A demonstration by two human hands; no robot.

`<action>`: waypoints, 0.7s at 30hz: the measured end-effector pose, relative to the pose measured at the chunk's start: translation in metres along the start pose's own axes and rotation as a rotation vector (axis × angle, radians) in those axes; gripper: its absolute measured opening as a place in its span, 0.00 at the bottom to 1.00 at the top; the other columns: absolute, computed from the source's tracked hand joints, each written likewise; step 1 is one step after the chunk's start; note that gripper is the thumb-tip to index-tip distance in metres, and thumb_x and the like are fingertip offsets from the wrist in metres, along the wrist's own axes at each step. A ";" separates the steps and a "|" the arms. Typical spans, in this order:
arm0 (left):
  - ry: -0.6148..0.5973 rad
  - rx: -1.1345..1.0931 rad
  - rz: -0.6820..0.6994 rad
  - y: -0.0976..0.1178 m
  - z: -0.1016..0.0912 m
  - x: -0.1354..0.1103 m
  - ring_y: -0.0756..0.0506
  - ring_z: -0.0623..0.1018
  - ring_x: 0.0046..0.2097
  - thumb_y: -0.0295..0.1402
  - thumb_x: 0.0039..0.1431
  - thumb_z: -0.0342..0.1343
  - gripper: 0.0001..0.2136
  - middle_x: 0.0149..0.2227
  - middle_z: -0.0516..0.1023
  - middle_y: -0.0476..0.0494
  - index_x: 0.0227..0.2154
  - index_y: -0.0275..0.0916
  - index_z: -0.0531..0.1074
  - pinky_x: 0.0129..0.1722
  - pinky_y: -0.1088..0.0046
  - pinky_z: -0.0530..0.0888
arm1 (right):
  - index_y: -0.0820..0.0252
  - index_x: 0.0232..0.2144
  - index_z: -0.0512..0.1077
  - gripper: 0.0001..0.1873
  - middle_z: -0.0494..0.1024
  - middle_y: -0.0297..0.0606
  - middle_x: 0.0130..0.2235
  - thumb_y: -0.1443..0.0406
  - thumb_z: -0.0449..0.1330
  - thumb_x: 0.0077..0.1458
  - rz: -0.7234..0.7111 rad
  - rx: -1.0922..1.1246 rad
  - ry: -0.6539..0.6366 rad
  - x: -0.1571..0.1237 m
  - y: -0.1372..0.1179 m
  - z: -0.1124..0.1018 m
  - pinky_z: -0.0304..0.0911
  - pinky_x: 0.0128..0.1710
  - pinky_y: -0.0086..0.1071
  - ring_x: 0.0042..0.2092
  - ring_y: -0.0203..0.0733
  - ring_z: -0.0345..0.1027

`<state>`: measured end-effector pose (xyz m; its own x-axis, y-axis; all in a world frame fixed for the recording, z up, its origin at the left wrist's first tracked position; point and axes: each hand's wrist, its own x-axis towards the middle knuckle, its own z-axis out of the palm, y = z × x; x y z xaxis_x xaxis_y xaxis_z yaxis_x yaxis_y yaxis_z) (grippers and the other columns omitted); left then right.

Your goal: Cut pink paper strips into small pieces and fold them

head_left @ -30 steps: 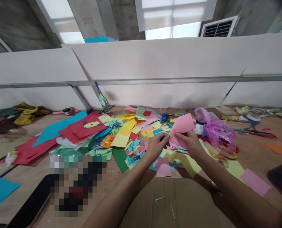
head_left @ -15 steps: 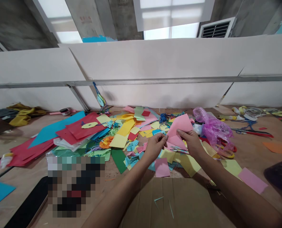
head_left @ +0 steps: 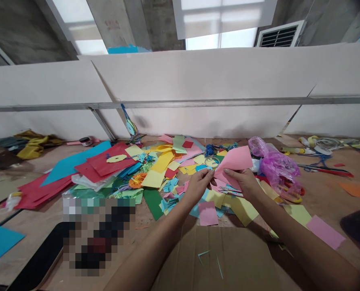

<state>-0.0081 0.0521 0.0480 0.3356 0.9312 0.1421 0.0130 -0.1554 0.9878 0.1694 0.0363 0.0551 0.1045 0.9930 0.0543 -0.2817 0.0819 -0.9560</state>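
A sheet of pink paper [head_left: 236,158] is held up between my two hands, above a heap of coloured paper pieces. My left hand [head_left: 200,182] pinches its left edge between thumb and fingers. On the right side, my right hand [head_left: 242,180] grips the sheet with the thumb on top and the fingers behind. The paper bends over toward the right at its top. Beneath the hands lie scissors [head_left: 231,190], partly hidden, along with pale yellow paper [head_left: 243,210] and a small pink square [head_left: 208,213].
Cardboard [head_left: 216,258] with thin paper slivers lies in front of me. A purple plastic bag [head_left: 278,167] sits at the right, red-handled scissors [head_left: 334,170] beyond it. Red sheets [head_left: 107,163] are piled at the left. A white panel [head_left: 198,76] stands behind the table.
The pink sheet has tilted and curled over to the right, its upper edge now lower. Both hands still grip it. The whole view has shifted slightly.
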 end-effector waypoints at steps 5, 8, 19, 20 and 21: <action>0.004 -0.065 -0.017 0.000 -0.001 0.000 0.52 0.71 0.26 0.50 0.58 0.57 0.19 0.25 0.75 0.47 0.27 0.37 0.70 0.28 0.76 0.68 | 0.59 0.27 0.81 0.19 0.83 0.38 0.32 0.57 0.78 0.32 0.021 0.029 0.036 0.001 -0.001 -0.002 0.67 0.40 0.39 0.36 0.46 0.74; -0.003 -0.039 0.002 -0.002 -0.001 0.000 0.51 0.71 0.26 0.49 0.59 0.57 0.18 0.25 0.75 0.47 0.27 0.37 0.70 0.28 0.75 0.68 | 0.59 0.28 0.81 0.18 0.83 0.37 0.32 0.57 0.78 0.33 0.008 0.018 0.029 0.000 -0.002 -0.001 0.66 0.41 0.39 0.36 0.46 0.74; -0.036 0.069 0.052 0.005 0.002 -0.004 0.49 0.73 0.28 0.52 0.60 0.54 0.19 0.25 0.73 0.48 0.27 0.39 0.67 0.30 0.74 0.70 | 0.58 0.28 0.82 0.17 0.83 0.38 0.34 0.56 0.77 0.35 -0.010 -0.008 -0.035 -0.006 -0.001 0.006 0.66 0.44 0.40 0.38 0.47 0.74; -0.036 0.061 0.051 0.005 0.003 -0.004 0.50 0.72 0.28 0.53 0.58 0.55 0.20 0.24 0.72 0.49 0.26 0.39 0.67 0.29 0.74 0.69 | 0.58 0.29 0.82 0.18 0.83 0.39 0.35 0.56 0.77 0.35 -0.008 -0.014 -0.050 -0.008 -0.001 0.007 0.66 0.44 0.41 0.38 0.47 0.74; -0.036 0.049 0.049 0.006 0.004 -0.004 0.50 0.71 0.27 0.53 0.57 0.56 0.20 0.23 0.71 0.49 0.25 0.39 0.67 0.28 0.74 0.69 | 0.59 0.30 0.82 0.18 0.84 0.39 0.35 0.56 0.77 0.36 -0.005 -0.015 -0.063 -0.009 0.000 0.009 0.66 0.44 0.41 0.38 0.47 0.74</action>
<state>-0.0060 0.0466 0.0527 0.3703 0.9099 0.1870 0.0415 -0.2173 0.9752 0.1603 0.0284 0.0571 0.0450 0.9961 0.0765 -0.2669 0.0858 -0.9599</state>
